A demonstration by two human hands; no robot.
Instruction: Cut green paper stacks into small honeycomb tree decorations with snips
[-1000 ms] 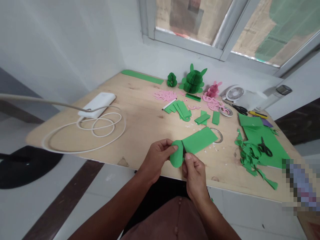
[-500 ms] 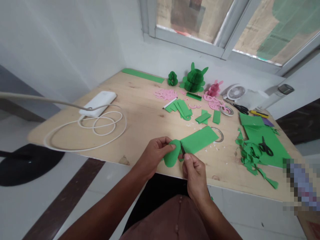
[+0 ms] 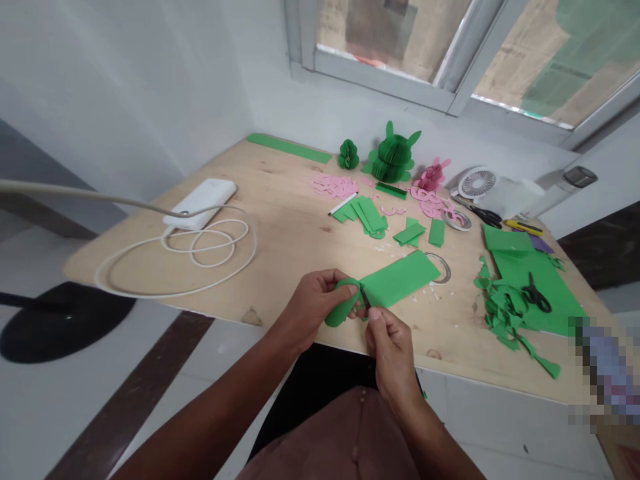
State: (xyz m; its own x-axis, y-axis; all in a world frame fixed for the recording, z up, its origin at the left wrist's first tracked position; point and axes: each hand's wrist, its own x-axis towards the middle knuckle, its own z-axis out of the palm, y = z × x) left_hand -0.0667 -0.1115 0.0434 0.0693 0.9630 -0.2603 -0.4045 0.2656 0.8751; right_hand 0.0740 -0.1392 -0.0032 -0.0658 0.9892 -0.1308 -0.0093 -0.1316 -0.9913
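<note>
Green paper piece at the blades, both hands engaged

Left hand: pinching a rounded green piece between thumb and fingers, above the table's near edge.
Right hand: closed round the grips of dark scissors, mostly hidden; blades point up and away, beside the piece.
Green strip: just beyond the blades, far end near a tape ring. Whether strip and piece are joined cannot be told.
Green scraps: heaped at right, near spare scissors.

Handling notes, by judgement: turn the paper rather than the wrist on curves; use short, even snips; hold layers, if any, flush; keep the left thumb, close to the blade tips, off the cutting line.
</note>
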